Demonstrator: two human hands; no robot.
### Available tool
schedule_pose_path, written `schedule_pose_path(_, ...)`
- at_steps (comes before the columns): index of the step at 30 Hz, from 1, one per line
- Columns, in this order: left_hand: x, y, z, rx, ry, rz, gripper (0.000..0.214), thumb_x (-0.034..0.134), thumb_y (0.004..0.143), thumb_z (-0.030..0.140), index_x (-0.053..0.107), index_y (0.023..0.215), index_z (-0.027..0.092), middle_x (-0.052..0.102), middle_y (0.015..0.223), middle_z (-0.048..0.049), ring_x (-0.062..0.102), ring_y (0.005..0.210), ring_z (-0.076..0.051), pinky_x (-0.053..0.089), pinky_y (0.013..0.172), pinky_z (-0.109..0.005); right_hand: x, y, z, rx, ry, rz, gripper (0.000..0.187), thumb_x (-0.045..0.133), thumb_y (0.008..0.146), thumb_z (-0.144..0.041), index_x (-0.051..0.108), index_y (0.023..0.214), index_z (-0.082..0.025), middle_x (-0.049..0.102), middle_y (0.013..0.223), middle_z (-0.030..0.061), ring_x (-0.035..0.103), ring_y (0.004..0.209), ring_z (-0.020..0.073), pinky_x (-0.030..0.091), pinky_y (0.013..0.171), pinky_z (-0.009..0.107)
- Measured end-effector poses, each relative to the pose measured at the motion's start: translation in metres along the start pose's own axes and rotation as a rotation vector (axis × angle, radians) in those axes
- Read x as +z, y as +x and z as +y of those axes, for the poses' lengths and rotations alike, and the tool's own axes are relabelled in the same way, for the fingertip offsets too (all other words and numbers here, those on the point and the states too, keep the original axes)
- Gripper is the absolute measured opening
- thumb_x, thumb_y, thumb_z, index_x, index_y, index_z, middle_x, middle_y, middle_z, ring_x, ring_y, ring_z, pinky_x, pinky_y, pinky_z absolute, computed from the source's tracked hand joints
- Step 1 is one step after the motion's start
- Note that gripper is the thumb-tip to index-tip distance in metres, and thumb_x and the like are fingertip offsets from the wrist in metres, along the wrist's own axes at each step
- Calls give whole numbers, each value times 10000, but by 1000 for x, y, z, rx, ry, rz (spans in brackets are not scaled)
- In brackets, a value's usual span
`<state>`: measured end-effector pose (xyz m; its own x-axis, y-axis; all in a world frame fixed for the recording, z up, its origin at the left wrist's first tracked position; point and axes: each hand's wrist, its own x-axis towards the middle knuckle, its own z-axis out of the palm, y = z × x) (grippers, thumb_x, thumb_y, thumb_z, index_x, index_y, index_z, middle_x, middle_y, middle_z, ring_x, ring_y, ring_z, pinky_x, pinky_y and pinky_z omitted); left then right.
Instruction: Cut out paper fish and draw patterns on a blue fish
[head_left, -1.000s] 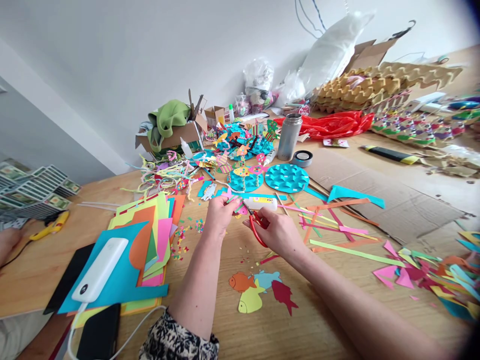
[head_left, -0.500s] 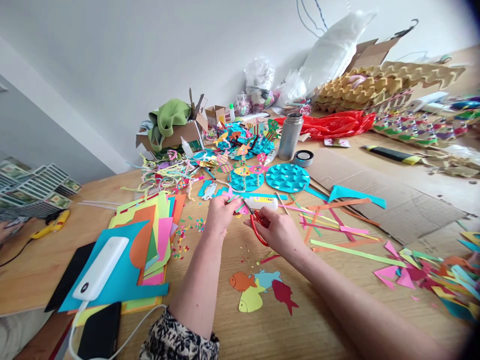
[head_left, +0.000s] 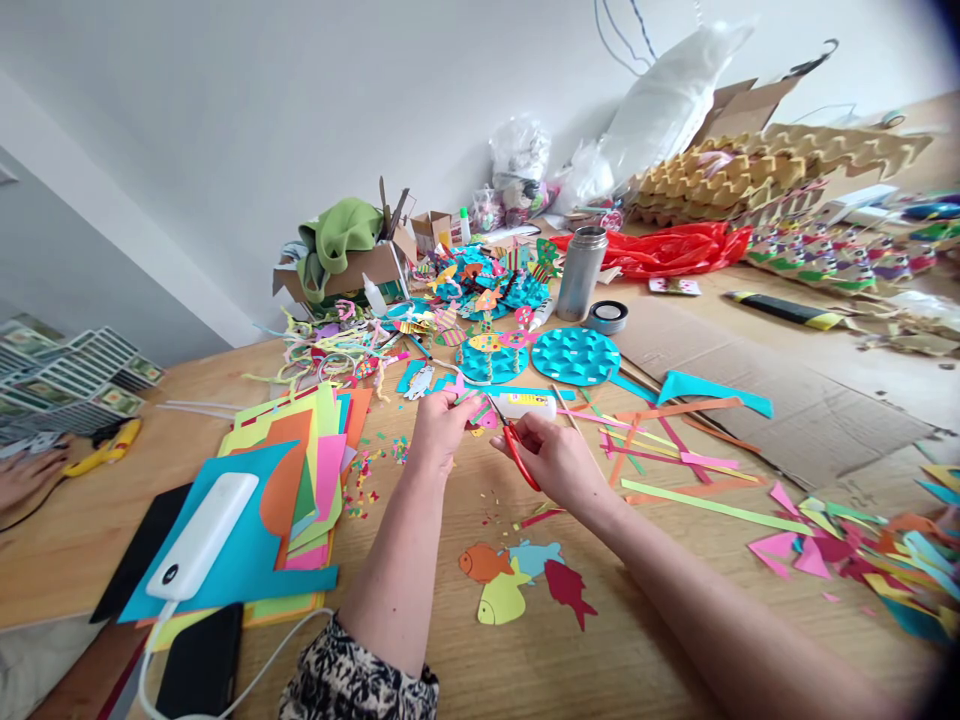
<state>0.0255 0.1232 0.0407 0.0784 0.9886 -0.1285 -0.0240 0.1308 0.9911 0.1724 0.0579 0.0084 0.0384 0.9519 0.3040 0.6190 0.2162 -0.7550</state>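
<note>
My right hand (head_left: 559,462) is closed round red-handled scissors (head_left: 517,452), their blades pointing up-left toward my left hand (head_left: 441,428). My left hand pinches a small pink paper piece (head_left: 484,417) at the blade tips. A white glue bottle (head_left: 527,405) lies just beyond both hands. Four cut paper fish (head_left: 517,580), orange, blue, yellow and dark red, lie on the wooden table (head_left: 660,650) below my hands. Tiny paper snippets (head_left: 371,470) are scattered to the left.
A stack of coloured paper sheets (head_left: 300,480) with a white power bank (head_left: 201,535) lies left. Paper strips (head_left: 675,450) and triangular scraps (head_left: 862,550) lie right. Teal discs (head_left: 574,355), a metal flask (head_left: 579,272), tape roll (head_left: 606,316) and boxes stand behind. Another person's hand (head_left: 26,478) rests far left.
The scissors' handles have drawn closer together in my right hand. The other person's hand at the far left has come back onto the table edge.
</note>
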Motion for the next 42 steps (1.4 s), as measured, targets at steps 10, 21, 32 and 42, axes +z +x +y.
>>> schedule_pose_path(10, -2, 2, -1, 14, 32, 3, 155, 711, 596, 301, 699, 601, 147, 643, 607, -16, 586, 577, -143, 531, 615, -292, 2, -2, 3, -8, -105, 32, 423, 527, 856, -593, 447, 663, -224, 516, 544, -11, 412, 473, 120, 292, 488, 252)
schedule_pose_path(21, -3, 1, -2, 41, 60, -39, 207, 735, 589, 347, 701, 603, 143, 612, 600, -9, 582, 604, -149, 515, 622, -281, 1, -2, 2, -13, -155, 45, 431, 517, 859, -602, 468, 654, -226, 533, 531, -9, 450, 457, 125, 298, 487, 253)
schedule_pose_path(32, -2, -1, 2, 40, 87, -51, 196, 723, 613, 335, 693, 581, 144, 608, 622, -17, 572, 615, -143, 503, 602, -265, 0, -3, 1, -16, -158, 52, 421, 518, 863, -594, 489, 667, -223, 563, 540, 6, 474, 459, 129, 309, 488, 253)
schedule_pose_path(42, -2, -2, 0, 60, 139, -81, 218, 693, 633, 344, 654, 542, 149, 553, 564, 7, 521, 561, -125, 481, 590, -262, 0, -2, 0, -10, -146, 55, 420, 511, 862, -587, 476, 654, -225, 554, 539, 2, 464, 458, 126, 301, 483, 254)
